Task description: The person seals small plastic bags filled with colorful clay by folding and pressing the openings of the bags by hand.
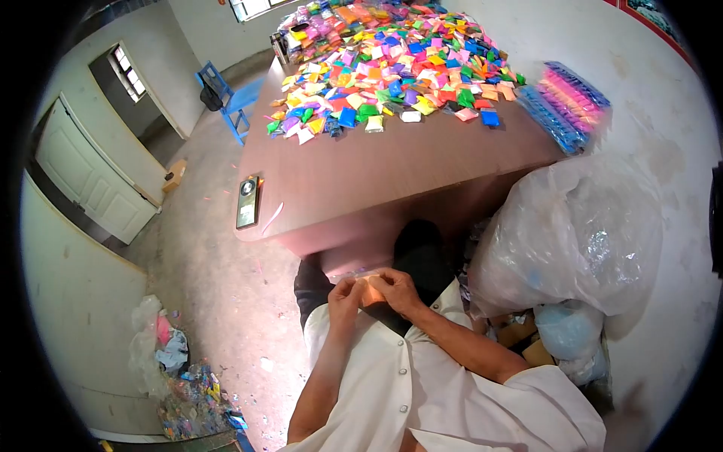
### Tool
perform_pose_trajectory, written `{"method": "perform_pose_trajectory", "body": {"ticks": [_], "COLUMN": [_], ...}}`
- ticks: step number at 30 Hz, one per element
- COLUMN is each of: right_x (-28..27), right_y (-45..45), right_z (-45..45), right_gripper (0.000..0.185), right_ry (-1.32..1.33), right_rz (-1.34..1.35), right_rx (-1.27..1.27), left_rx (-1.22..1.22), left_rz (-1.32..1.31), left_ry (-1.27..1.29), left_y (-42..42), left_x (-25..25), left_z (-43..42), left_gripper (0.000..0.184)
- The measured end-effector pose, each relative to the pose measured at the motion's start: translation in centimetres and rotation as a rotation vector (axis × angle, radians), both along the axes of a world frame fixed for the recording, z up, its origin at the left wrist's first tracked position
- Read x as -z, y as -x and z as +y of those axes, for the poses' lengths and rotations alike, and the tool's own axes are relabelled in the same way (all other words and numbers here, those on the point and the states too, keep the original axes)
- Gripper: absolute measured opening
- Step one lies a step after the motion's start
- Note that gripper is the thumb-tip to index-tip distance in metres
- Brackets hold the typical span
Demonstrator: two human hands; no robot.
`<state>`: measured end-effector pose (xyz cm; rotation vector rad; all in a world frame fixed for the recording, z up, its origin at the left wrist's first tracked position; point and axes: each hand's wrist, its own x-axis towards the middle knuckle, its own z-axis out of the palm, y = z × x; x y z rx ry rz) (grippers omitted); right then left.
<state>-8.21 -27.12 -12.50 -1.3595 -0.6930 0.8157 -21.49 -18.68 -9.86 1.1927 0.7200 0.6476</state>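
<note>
Over my lap, both hands meet at a small orange packet (pixel 370 294) in what looks like clear plastic film. My left hand (pixel 346 295) pinches its left side. The fingers of my right hand (pixel 398 290) are closed on its upper right edge. Part of the packet is hidden behind my fingers. Beyond my knees stands a brown table (pixel 361 173), its far half covered with a heap of small colourful packets (pixel 399 68).
A phone (pixel 247 203) and a pink strip (pixel 273 218) lie at the table's left corner. Blue and pink packs (pixel 565 105) are stacked at its right. A large clear plastic bag (pixel 572 233) bulges beside my right leg. A blue chair (pixel 233 98) stands left; bagged scraps (pixel 192 399) lie on the floor.
</note>
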Motion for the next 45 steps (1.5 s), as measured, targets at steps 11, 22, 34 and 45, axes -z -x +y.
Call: {"method": "perform_pose_trajectory", "body": {"ticks": [11, 22, 34, 45], "right_x": [-1.0, -3.0, -0.6, -1.7], "right_y": [-0.1, 0.4, -0.3, -0.4], "right_z": [-0.1, -0.3, 0.3, 0.2], "right_gripper": [0.029, 0.022, 0.023, 0.022], "right_ry": [-0.048, -0.058, -0.035, -0.012], "right_rz": [0.025, 0.214, 0.21, -0.059], "right_rx": [-0.009, -0.002, 0.038, 0.155], "left_rx": [-0.079, 0.049, 0.037, 0.138], "left_rz": [0.031, 0.033, -0.019, 0.068], "left_ry": [-0.015, -0.03, 0.014, 0.004], "left_y": [-0.3, -0.5, 0.1, -0.2], "left_x": [-0.5, -1.6, -1.1, -2.2], "left_z": [0.6, 0.4, 0.8, -0.4], "left_gripper": [0.022, 0.017, 0.021, 0.028]}}
